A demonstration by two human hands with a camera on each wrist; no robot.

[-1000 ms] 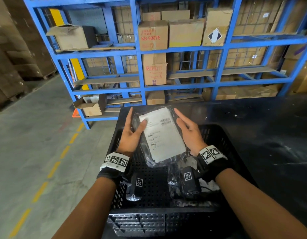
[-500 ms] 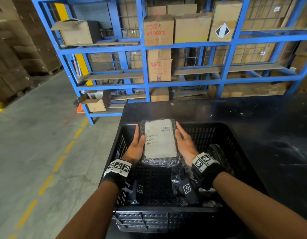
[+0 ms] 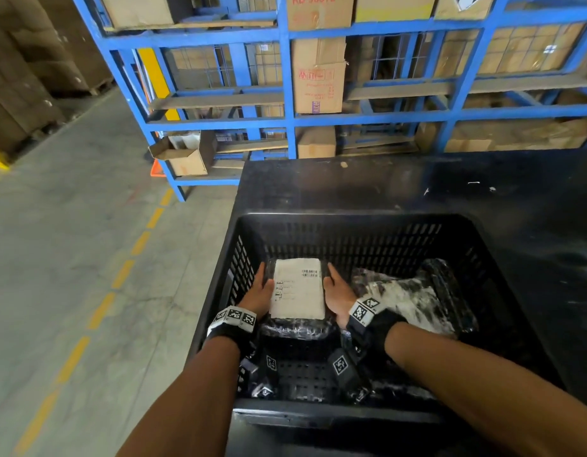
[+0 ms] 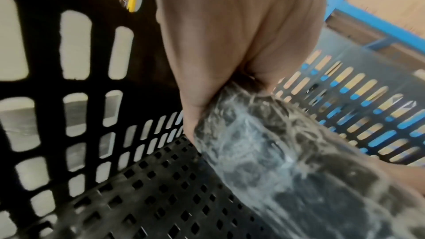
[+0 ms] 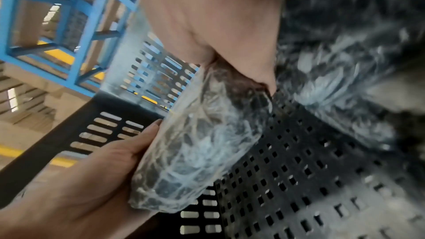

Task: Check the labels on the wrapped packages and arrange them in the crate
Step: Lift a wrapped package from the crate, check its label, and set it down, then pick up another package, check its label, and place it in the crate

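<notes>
A plastic-wrapped dark package [image 3: 298, 324] with a white barcoded label [image 3: 298, 288] facing up sits low inside the black slotted crate [image 3: 351, 219], left of its middle. My left hand [image 3: 259, 288] grips its left edge and my right hand [image 3: 336, 291] its right edge, thumbs on top. In the left wrist view my palm [image 4: 230, 43] lies against the package [image 4: 264, 143] just above the perforated crate floor [image 4: 149, 188]. The right wrist view shows the package [image 5: 195, 143] held between my right palm [image 5: 218, 15] and left hand [image 5: 92, 170]. A second wrapped package [image 3: 410, 291] lies to the right.
The crate stands on a black table [image 3: 384, 183]. Blue steel shelving [image 3: 285, 120] with cardboard boxes rises behind the table. To the left runs a concrete aisle [image 3: 71, 258] with a dashed yellow line. An open carton [image 3: 183, 156] sits on the lowest shelf.
Both hands have lowered the labelled package from above the crate rim down into the crate, and it has levelled out from its tilt towards me.
</notes>
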